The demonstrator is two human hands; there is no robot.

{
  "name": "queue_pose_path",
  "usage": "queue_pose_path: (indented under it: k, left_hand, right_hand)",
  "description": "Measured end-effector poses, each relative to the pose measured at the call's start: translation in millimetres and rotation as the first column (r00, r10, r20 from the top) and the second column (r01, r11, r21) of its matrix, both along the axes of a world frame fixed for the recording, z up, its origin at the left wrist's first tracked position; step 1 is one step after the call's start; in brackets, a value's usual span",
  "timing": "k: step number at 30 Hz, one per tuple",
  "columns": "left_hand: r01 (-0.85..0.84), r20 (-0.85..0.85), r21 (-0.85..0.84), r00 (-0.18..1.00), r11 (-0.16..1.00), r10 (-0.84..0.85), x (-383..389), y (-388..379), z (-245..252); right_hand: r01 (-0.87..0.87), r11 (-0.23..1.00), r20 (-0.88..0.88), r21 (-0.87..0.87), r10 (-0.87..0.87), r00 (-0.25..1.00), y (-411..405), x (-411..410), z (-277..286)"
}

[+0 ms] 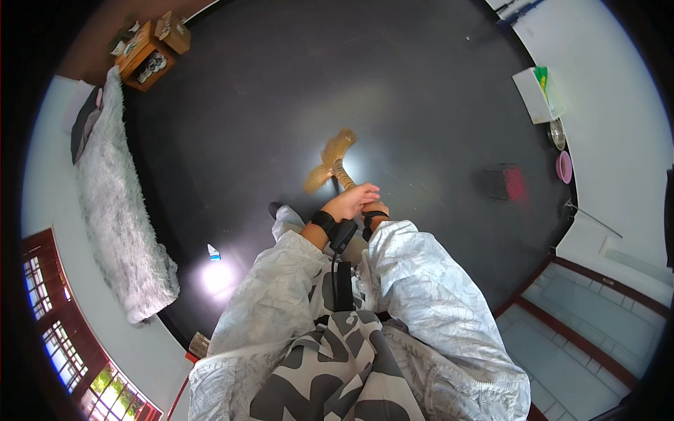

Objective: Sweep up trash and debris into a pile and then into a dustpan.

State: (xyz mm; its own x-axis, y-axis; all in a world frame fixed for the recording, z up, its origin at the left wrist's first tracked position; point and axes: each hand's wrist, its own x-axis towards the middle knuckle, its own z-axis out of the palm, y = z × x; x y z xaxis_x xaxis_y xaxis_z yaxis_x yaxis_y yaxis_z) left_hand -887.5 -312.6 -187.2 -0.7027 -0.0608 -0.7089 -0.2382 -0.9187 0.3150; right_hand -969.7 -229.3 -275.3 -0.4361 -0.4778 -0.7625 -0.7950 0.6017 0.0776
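Observation:
A straw broom (334,154) extends ahead of me, low over the dark floor (253,105), its bristles fanned in two tufts. Its bound handle runs back to my hands. My right hand (376,209) is closed around the handle, partly covered by the other hand. Across the handle, just above it, lies my left hand (349,202) with its fingers stretched to the right; its thumb and palm are hidden. Black straps circle both wrists, and a small black device (343,235) sits by the left one.
Along the left wall is a long seat under grey shaggy fabric (118,210). A wooden cabinet (126,66) and cardboard box (181,39) stand beyond. A small white-and-blue container (213,252) is on the floor. Rightward are a red-topped stool (513,182), white bin (532,97) and pink basin (564,167).

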Motion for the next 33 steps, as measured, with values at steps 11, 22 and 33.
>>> queue_pose_path:
  k: [11, 22, 33]
  left_hand:
    - [0.226, 0.091, -0.191, 0.973, 0.955, -0.212, -86, 123, 18]
    - [-0.456, -0.059, -0.26, 0.887, 0.851, 0.458, 78, 129, 55]
    - [-0.935, -0.236, -0.131, 0.351, 0.328, 0.906, 298, 239, 50]
  right_hand:
    - [0.014, 1.0, 0.186, -0.012, -0.011, 0.982, 112, -101, 67]
    - [-0.227, 0.962, 0.522, -0.152, 0.273, 0.808, 35, 28, -7]
    - [-0.648, 0.551, 0.08, -0.526, 0.79, 0.607, 57, 265, -78]
